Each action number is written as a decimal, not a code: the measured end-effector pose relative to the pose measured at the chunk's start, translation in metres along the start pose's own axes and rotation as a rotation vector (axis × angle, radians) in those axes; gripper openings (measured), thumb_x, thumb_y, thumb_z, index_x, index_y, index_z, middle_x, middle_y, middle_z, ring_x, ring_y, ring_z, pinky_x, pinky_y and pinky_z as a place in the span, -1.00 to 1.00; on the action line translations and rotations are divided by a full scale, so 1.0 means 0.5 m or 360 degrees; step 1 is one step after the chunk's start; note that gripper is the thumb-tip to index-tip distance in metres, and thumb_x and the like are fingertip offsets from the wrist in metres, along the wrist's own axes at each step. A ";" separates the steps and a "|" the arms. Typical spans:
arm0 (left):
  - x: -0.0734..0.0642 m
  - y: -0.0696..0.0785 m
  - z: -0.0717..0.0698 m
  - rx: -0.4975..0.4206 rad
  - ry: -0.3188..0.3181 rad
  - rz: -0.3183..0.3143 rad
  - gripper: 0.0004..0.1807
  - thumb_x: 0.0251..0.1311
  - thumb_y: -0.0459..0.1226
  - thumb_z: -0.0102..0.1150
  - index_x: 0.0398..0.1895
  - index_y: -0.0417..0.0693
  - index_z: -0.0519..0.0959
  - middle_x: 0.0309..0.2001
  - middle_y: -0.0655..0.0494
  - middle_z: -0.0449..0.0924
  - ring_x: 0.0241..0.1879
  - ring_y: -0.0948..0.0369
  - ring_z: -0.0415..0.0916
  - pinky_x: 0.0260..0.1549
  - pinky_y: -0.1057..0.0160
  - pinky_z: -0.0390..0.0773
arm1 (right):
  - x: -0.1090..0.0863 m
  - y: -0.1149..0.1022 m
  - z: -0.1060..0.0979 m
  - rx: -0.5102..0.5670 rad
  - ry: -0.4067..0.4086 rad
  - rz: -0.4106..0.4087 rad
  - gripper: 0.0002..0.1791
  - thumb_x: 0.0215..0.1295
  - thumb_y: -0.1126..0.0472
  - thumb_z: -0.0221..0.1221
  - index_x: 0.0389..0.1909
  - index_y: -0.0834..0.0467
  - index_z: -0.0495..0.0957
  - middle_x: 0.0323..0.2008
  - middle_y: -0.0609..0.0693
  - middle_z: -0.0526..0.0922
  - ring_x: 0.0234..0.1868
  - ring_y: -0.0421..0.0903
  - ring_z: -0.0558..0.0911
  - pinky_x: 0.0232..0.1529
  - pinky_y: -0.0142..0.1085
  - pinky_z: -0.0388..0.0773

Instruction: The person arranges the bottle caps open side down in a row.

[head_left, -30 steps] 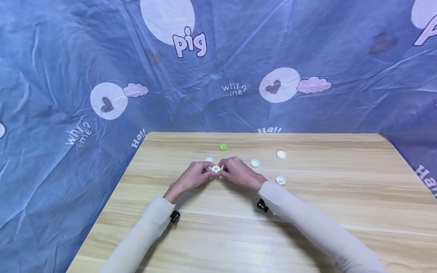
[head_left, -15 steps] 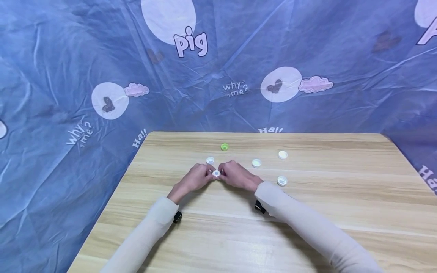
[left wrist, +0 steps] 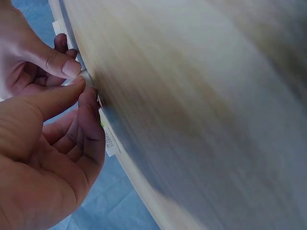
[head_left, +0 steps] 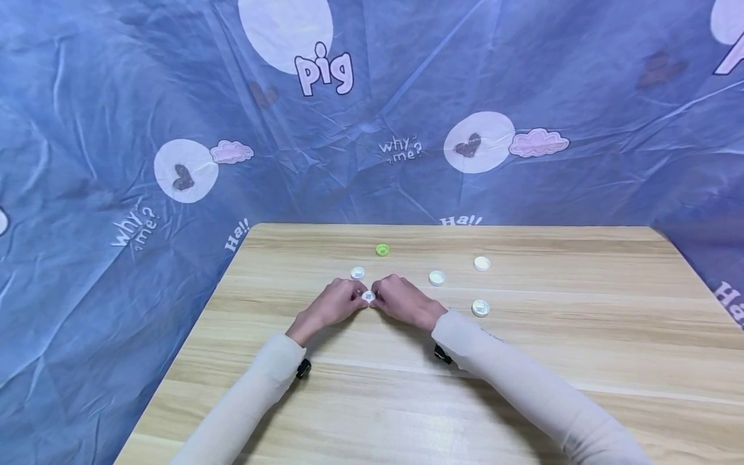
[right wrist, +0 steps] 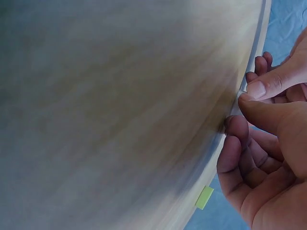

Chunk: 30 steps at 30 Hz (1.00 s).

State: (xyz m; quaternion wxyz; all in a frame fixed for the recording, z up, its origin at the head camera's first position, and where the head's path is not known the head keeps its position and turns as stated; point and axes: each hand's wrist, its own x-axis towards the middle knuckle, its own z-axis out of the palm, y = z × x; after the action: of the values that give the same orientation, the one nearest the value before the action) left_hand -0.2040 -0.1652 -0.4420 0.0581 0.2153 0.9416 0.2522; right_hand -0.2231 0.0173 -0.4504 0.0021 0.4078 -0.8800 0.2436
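Between both hands, near the middle of the table in the head view, is a small white round cap with a grey square mark on top. My left hand pinches its left side with thumb and fingers. From the right, my right hand pinches the opposite side. In the left wrist view the two thumbs nearly meet over the cap, close over the table, and fingers cover most of it. Just behind the hands lies another white cap.
Farther back sits a green cap. To the right lie more white caps: one nearby, one toward the back, and one beyond the right wrist. A blue printed cloth hangs behind the wooden table.
Both hands have brought the pinched cap slightly nearer the body and down toward the table, uncovering the white cap behind. Over the last half second they have barely moved.
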 end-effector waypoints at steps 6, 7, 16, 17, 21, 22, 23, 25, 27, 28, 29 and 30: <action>-0.003 0.002 -0.002 0.0008 -0.0009 0.0009 -0.79 0.18 -0.28 0.26 -0.13 -0.12 0.66 -0.29 0.13 0.67 -0.48 0.34 0.45 -0.40 0.33 0.46 | -0.001 0.001 0.003 -0.0076 0.0017 -0.0034 -0.94 0.22 0.23 0.26 -0.40 0.14 0.66 -0.47 -0.06 0.67 -0.51 -0.28 0.56 -0.46 -0.49 0.49; -0.004 0.002 -0.002 0.0008 -0.0008 0.0015 -0.79 0.18 -0.28 0.25 -0.13 -0.12 0.66 -0.31 0.14 0.67 -0.49 0.33 0.44 -0.42 0.33 0.46 | -0.001 0.001 0.004 -0.0074 0.0019 -0.0040 -0.93 0.22 0.23 0.26 -0.39 0.15 0.66 -0.46 -0.05 0.67 -0.50 -0.28 0.56 -0.45 -0.49 0.49; -0.012 -0.005 -0.007 -0.0005 -0.0019 0.0026 -0.81 0.16 -0.29 0.27 -0.16 -0.11 0.65 -0.52 0.21 0.55 -0.60 0.33 0.33 -0.54 0.35 0.37 | -0.004 -0.005 -0.003 -0.0030 -0.0022 0.0006 -0.91 0.23 0.22 0.25 -0.35 0.16 0.66 -0.45 -0.07 0.67 -0.53 -0.32 0.53 -0.44 -0.49 0.48; -0.013 -0.006 -0.009 -0.0005 -0.0024 0.0021 -0.81 0.16 -0.28 0.27 -0.16 -0.10 0.64 -0.54 0.22 0.53 -0.61 0.33 0.33 -0.55 0.36 0.36 | -0.005 -0.006 -0.006 -0.0015 -0.0030 0.0024 -0.91 0.23 0.21 0.26 -0.34 0.16 0.66 -0.45 -0.07 0.67 -0.53 -0.32 0.53 -0.44 -0.49 0.48; -0.017 -0.012 -0.016 -0.0028 -0.0031 0.0001 -0.75 0.16 -0.25 0.28 -0.11 -0.15 0.62 -0.58 0.22 0.50 -0.63 0.34 0.33 -0.59 0.37 0.37 | -0.008 -0.007 -0.016 0.0046 -0.0043 0.0074 -0.86 0.19 0.19 0.29 -0.29 0.18 0.66 -0.41 -0.06 0.68 -0.50 -0.33 0.53 -0.40 -0.47 0.50; -0.017 -0.014 -0.020 -0.0032 -0.0026 -0.0008 -0.72 0.15 -0.24 0.29 -0.09 -0.17 0.62 -0.58 0.22 0.50 -0.63 0.34 0.34 -0.59 0.36 0.38 | -0.008 -0.006 -0.018 0.0056 -0.0047 0.0087 -0.84 0.19 0.19 0.30 -0.27 0.18 0.66 -0.38 -0.05 0.69 -0.49 -0.33 0.53 -0.38 -0.47 0.50; -0.017 -0.015 -0.023 -0.0035 -0.0022 -0.0021 -0.69 0.14 -0.23 0.30 -0.08 -0.19 0.61 -0.57 0.21 0.51 -0.63 0.33 0.35 -0.59 0.36 0.39 | -0.008 -0.006 -0.021 0.0068 -0.0051 0.0101 -0.83 0.19 0.20 0.29 -0.24 0.20 0.66 -0.37 -0.04 0.69 -0.50 -0.32 0.54 -0.38 -0.46 0.50; -0.016 -0.019 -0.030 -0.0050 -0.0003 -0.0057 -0.63 0.13 -0.23 0.32 -0.03 -0.23 0.60 -0.55 0.20 0.53 -0.63 0.32 0.36 -0.58 0.35 0.40 | -0.006 -0.004 -0.027 0.0083 -0.0060 0.0132 -0.80 0.21 0.22 0.27 -0.19 0.23 0.65 -0.33 0.01 0.69 -0.49 -0.30 0.55 -0.37 -0.45 0.51; -0.014 -0.023 -0.037 -0.0068 0.0006 -0.0102 -0.62 0.13 -0.24 0.32 -0.01 -0.25 0.58 -0.54 0.19 0.54 -0.63 0.31 0.38 -0.58 0.34 0.41 | -0.003 -0.001 -0.031 0.0093 -0.0056 0.0165 -0.77 0.22 0.24 0.26 -0.15 0.27 0.63 -0.28 0.06 0.69 -0.48 -0.29 0.56 -0.35 -0.44 0.52; -0.012 -0.026 -0.039 -0.0071 0.0010 -0.0118 -0.62 0.14 -0.24 0.31 -0.01 -0.25 0.58 -0.55 0.18 0.54 -0.63 0.31 0.38 -0.58 0.34 0.41 | -0.002 0.001 -0.033 0.0094 -0.0052 0.0175 -0.76 0.22 0.25 0.24 -0.14 0.29 0.63 -0.27 0.08 0.69 -0.47 -0.27 0.57 -0.35 -0.43 0.53; -0.010 -0.028 -0.041 -0.0070 0.0009 -0.0134 -0.62 0.15 -0.25 0.30 0.00 -0.25 0.58 -0.55 0.18 0.54 -0.64 0.30 0.38 -0.59 0.34 0.40 | 0.001 0.003 -0.033 0.0088 -0.0048 0.0180 -0.75 0.23 0.26 0.23 -0.12 0.30 0.62 -0.27 0.10 0.68 -0.48 -0.26 0.58 -0.35 -0.43 0.53; -0.007 -0.031 -0.042 -0.0073 0.0011 -0.0148 -0.63 0.15 -0.26 0.30 0.00 -0.25 0.58 -0.56 0.18 0.53 -0.64 0.30 0.38 -0.59 0.33 0.40 | 0.003 0.005 -0.034 0.0081 -0.0044 0.0179 -0.75 0.22 0.27 0.23 -0.12 0.31 0.61 -0.26 0.12 0.68 -0.46 -0.25 0.59 -0.33 -0.42 0.54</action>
State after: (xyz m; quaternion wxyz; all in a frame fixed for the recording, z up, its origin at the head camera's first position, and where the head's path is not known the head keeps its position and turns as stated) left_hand -0.2110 -0.1883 -0.4317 0.0714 0.1690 0.9447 0.2716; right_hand -0.2292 0.0249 -0.4365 -0.0342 0.3608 -0.8950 0.2601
